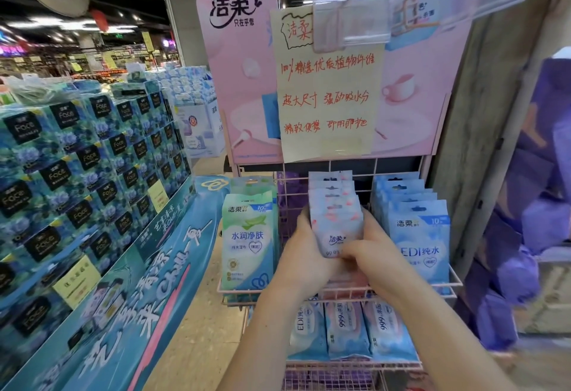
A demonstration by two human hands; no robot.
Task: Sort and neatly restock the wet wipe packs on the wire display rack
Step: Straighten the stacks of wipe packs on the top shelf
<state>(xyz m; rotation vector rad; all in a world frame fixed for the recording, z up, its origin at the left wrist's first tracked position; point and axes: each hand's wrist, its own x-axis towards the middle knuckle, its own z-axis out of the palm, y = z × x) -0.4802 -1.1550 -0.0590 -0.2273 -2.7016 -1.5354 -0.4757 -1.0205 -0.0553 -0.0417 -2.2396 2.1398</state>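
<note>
A pink wire display rack (336,292) holds three upright rows of wet wipe packs on its upper shelf. Green packs (248,239) stand at the left and blue packs (420,236) at the right. The middle row is a stack of pale pink-patterned packs (335,214). My left hand (304,254) grips that stack's left side. My right hand (375,254) grips its right side and lower front. The stack's bottom edge is hidden behind my fingers.
Blue and pink packs (346,329) lie on the lower wire shelf. A handwritten paper sign (327,88) hangs on the pink backboard above. A tall blue tissue-box display (86,180) fills the left. Purple bags (537,205) hang at the right.
</note>
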